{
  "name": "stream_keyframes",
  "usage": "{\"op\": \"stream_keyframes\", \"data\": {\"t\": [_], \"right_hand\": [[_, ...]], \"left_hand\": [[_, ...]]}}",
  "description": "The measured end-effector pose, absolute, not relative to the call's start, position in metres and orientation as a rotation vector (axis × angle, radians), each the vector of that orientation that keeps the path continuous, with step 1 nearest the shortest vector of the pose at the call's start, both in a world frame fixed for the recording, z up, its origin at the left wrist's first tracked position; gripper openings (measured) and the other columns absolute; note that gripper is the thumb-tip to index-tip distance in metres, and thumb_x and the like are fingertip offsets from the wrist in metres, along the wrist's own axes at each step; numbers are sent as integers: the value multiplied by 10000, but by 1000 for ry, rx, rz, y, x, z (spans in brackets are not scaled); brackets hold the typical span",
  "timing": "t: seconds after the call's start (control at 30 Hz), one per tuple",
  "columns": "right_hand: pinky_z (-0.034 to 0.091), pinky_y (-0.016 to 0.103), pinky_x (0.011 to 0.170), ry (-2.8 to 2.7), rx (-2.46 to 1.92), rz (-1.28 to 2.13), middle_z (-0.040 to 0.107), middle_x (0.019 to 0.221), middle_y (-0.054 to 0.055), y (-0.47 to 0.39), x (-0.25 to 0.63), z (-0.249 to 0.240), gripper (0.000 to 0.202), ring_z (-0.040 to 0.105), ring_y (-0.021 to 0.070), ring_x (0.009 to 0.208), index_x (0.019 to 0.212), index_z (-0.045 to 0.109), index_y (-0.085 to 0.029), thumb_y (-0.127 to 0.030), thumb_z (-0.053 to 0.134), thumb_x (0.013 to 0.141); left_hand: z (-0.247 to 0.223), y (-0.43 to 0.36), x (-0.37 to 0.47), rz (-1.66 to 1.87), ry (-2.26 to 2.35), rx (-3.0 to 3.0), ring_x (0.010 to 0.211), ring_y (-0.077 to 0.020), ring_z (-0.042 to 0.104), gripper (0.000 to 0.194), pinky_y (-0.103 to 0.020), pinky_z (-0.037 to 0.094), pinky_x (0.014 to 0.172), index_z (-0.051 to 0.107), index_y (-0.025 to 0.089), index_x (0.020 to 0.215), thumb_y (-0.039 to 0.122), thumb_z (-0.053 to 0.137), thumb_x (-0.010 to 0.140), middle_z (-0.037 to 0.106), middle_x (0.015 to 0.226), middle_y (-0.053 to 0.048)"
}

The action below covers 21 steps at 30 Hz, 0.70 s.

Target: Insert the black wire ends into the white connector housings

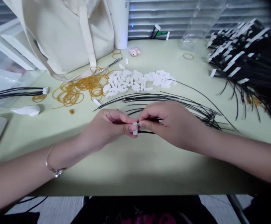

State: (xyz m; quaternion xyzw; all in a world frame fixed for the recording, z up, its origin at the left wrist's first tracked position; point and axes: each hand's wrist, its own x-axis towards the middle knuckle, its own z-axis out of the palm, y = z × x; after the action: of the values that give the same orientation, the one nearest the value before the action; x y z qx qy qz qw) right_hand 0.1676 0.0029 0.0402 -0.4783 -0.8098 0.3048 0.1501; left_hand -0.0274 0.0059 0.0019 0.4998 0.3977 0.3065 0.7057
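Between the thumb and fingers of my left hand (116, 123) is a small white plastic connector housing (135, 128), held upright. My right hand (165, 119) pinches a thin black wire close against the housing's right side; how far its tip goes in is hidden by the fingertips. A black wire (146, 132) runs rightward from the housing under my right hand. Behind both hands lies a loose bundle of black wires (149, 97) with small metal ends. Beyond it spreads a pile of white connector housings (128, 81).
Yellow rubber bands (73, 91) lie tangled left of the pile, with a pen (108, 66) beside them. A cream cloth bag (67, 34) stands at the back left. Finished-looking black cables with white connectors (240, 62) are heaped at right. More wires with a connector (16, 92) lie at left.
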Motion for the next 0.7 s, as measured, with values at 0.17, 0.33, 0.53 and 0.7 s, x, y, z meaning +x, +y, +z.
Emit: {"op": "stream_keyframes", "data": {"t": [0.17,0.33,0.53,0.7], "right_hand": [[354,203,577,-2478,-1417,1098,645,750,-19,21,180,53,269,539,68,652,808,689,-225,-454,548,796],[377,225,659,-2524,-1496,726,617,876,10,28,163,30,266,527,107,773,882,623,-202,-442,575,777],[361,260,717,-2748,-1458,465,595,918,56,31,137,17,141,519,144,824,849,580,-155,-275,506,841],[359,261,727,-2851,-1470,451,585,879,44,35,142,29,198,504,137,823,783,576,-159,-199,402,871]], "left_hand": [[11,-21,-28,813,730,2008,807,-103,673,85,-149,540,734,682,123,828,75,647,767,725,873,-48],[5,-33,-32,721,338,2520,958,-174,630,204,-272,514,885,627,46,987,71,451,885,694,977,-134],[-3,-31,-29,750,450,2426,849,-144,630,147,-245,531,789,623,63,930,91,496,862,692,910,-115],[-4,-31,-28,742,453,2451,829,-146,628,150,-242,520,772,625,72,913,105,486,869,693,892,-107]]}}
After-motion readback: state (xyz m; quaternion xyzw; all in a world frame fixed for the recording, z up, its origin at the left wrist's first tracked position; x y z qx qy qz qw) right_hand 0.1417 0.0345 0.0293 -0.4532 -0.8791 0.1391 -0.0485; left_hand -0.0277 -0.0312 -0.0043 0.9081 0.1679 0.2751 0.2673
